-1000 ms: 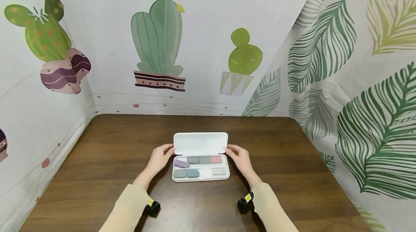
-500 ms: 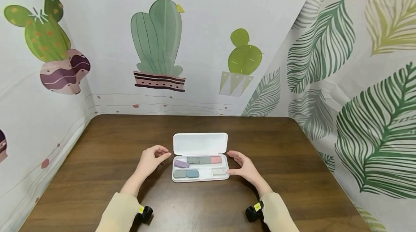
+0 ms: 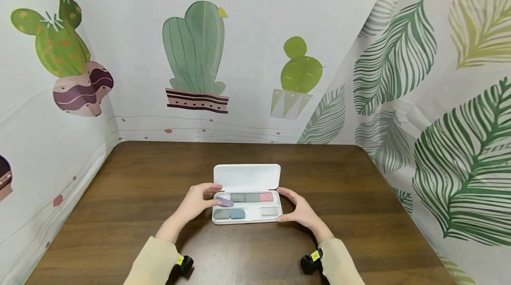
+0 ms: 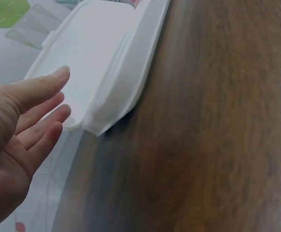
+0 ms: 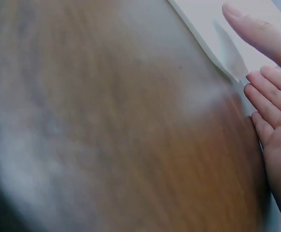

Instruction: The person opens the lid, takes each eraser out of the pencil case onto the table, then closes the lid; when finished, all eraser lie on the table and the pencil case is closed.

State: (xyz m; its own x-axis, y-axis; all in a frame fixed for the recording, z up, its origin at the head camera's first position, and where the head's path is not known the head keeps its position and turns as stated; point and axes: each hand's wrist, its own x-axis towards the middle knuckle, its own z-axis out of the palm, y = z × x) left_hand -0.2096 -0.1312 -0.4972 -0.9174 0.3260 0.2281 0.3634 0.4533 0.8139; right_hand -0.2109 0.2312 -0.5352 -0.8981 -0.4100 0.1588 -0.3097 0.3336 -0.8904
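A white hinged case [image 3: 249, 221] lies on the table with its lid [image 3: 247, 177] raised at the back. A purple block [image 3: 226, 202] sits askew in the back row's left end. My left hand [image 3: 196, 201] reaches over that end; thumb and fingers are spread around the block, and contact cannot be made out. In the left wrist view, my left hand [image 4: 27, 113] shows parted, gently bent fingers. At the case's right end, my right hand [image 3: 300, 210] rests with its thumb near the front corner and fingers near the back corner, loosely extended in the right wrist view.
Grey-green blocks [image 3: 245, 197] and a pink block [image 3: 266, 197] fill the back row. In front lie a grey block [image 3: 222, 214], a blue block [image 3: 237, 213] and a whitish block [image 3: 269, 211]. Patterned cloth [image 3: 247, 54] surrounds the brown table [image 3: 239, 254].
Both hands have left the lid's sides. After drawing away leftward, my left hand has come back over the purple block. My right hand has slid down to the case's right end.
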